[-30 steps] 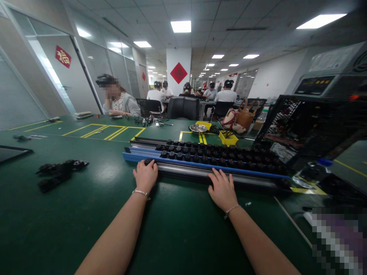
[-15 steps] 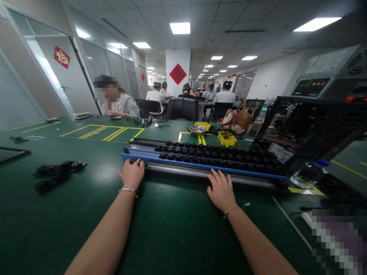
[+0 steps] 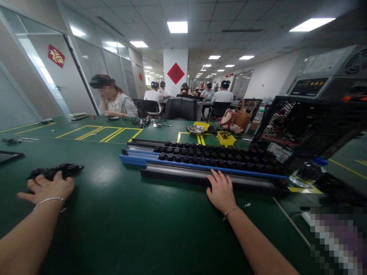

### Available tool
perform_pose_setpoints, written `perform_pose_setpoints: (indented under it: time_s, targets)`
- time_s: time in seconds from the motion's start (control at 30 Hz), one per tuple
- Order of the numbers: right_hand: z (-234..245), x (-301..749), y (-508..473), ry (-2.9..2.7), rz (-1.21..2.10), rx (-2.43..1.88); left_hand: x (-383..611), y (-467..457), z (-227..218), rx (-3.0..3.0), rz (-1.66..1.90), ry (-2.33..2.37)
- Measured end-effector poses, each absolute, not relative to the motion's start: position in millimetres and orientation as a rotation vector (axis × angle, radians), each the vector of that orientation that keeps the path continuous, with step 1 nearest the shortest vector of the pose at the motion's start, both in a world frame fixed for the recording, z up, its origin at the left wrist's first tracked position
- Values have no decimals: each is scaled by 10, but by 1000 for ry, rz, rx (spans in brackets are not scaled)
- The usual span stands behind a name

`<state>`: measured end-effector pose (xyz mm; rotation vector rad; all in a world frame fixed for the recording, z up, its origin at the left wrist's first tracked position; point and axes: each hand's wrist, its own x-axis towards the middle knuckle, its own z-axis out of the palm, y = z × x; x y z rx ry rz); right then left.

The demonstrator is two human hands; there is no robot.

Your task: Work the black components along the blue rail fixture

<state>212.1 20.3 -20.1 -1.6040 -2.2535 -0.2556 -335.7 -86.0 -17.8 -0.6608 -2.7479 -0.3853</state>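
My left hand [image 3: 51, 188] is over a pile of small black parts [image 3: 64, 170] at the left. Its fingers are spread and partly cover the pile; I cannot tell whether they touch it. My right hand [image 3: 221, 191] lies with extended fingers on the front dark channel rail [image 3: 177, 173], gripping nothing. Behind that rail runs a blue rail [image 3: 133, 160], its left end sticking out past the dark one. Rows of black round-topped parts [image 3: 186, 157] stand along the rails further back.
A metal bowl [image 3: 196, 130] and yellow trays [image 3: 226, 138] stand beyond the rails. At the right are an open computer case [image 3: 304, 126] and a clear bottle with a blue cap [image 3: 308, 173]. A person [image 3: 114, 97] sits across the green table [image 3: 137, 229].
My left hand has left the rails' left end, where its fingers were on a dark piece, and swung left to the black parts. My right hand stays on the front rail.
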Motion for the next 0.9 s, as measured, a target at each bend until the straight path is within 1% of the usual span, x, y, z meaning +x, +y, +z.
perform_pose_setpoints:
  time_s: [0.1, 0.23, 0.33, 0.4, 0.53, 0.63, 0.7, 0.8, 0.9]
  targets:
    - [-200, 2120, 205, -2250, -258, -1602, -3537, -979, -180, -656, -407, -2815]
    - [-201, 2136, 207, -2255, -252, -1598, -3631, -980, -77, -609, -407, -2935]
    - [-207, 2154, 208, -2264, -243, -1579, -3680, -970, -45, -563, -472, -2981]
    - [-210, 2161, 213, -2262, -233, -1568, -3698, -967, -65, -543, -551, -2939]
    - [-207, 2162, 240, -2214, -191, -1560, -3550, -869, -65, -535, -679, -2678]
    - [-206, 2152, 265, -2144, -165, -1551, -3164, -644, 62, -644, -710, -2543]
    - [-204, 2147, 276, -2103, -158, -1538, -2755, -436, 178, -828, -698, -2468]
    - [-188, 2186, 295, -2050, -148, -1531, -1937, -137, 297, -1239, -681, -2311]
    - [-159, 2337, 344, -1949, -198, -1579, -991, 33, 278, -1698, -670, -2111]
